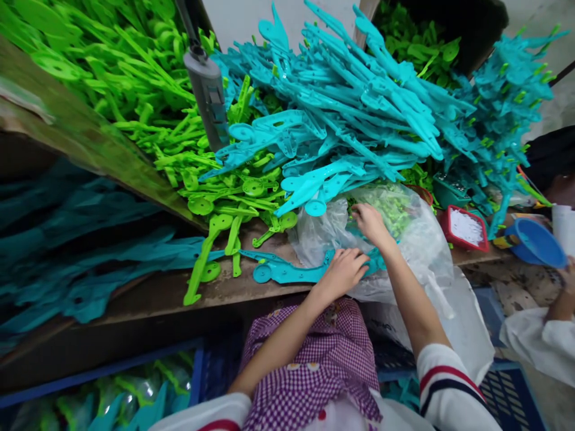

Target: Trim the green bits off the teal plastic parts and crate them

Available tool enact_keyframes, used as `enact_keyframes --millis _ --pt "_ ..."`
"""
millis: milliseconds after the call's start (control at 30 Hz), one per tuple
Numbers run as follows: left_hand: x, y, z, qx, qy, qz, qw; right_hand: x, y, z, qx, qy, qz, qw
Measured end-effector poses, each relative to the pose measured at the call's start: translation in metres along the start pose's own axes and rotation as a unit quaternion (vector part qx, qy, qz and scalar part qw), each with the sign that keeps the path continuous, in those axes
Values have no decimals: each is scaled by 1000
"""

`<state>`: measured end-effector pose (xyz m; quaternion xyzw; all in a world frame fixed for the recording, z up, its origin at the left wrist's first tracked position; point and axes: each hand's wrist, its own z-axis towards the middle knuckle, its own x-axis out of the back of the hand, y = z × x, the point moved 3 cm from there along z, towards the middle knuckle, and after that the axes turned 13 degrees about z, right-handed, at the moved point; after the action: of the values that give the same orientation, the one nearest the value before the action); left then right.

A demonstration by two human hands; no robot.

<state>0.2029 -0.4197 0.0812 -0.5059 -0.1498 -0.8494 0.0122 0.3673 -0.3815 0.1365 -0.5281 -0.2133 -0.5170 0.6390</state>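
My left hand [344, 272] rests over a long turquoise plastic part [291, 270] lying flat along the bench front, its fingers bent around the part's right portion. Just above it, my right hand [369, 222] reaches over a clear plastic bag [321, 230], fingers partly bent and apart. No object shows between them, though some fingertips are hidden. Small light-green pieces [395, 209] fill the bag beside that hand. Green lever-like plastic parts [209, 251] lie to the left, some jutting past the bench edge.
A high heap of turquoise parts [359, 108] rises behind my hands, with a green heap [130, 78] at left. A grey tool [207, 96] hangs between. At right are a red tray [467, 228] of white pieces, a blue bowl [536, 242] and another person's sleeve [534, 335].
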Motion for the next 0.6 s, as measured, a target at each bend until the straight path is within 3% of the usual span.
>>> enact_keyframes --millis 133,300,367,433,533,600 --pt "-8 -7 8 23 -11 4 1000 15 0 -31 14 74 13 997" --pt "-19 -15 2 16 7 -11 1000 7 -3 -113 -8 118 159 980" --pt "-20 -18 -1 21 32 -52 998 -6 0 -141 -63 135 254 956" --pt "-20 -21 -1 20 52 -98 994 -22 5 -155 -126 144 369 909" --pt "-20 -26 -1 14 60 -135 989 -39 10 -156 -183 154 485 841" --pt "-21 -28 -1 17 62 -144 987 -40 11 -154 -194 153 502 829"
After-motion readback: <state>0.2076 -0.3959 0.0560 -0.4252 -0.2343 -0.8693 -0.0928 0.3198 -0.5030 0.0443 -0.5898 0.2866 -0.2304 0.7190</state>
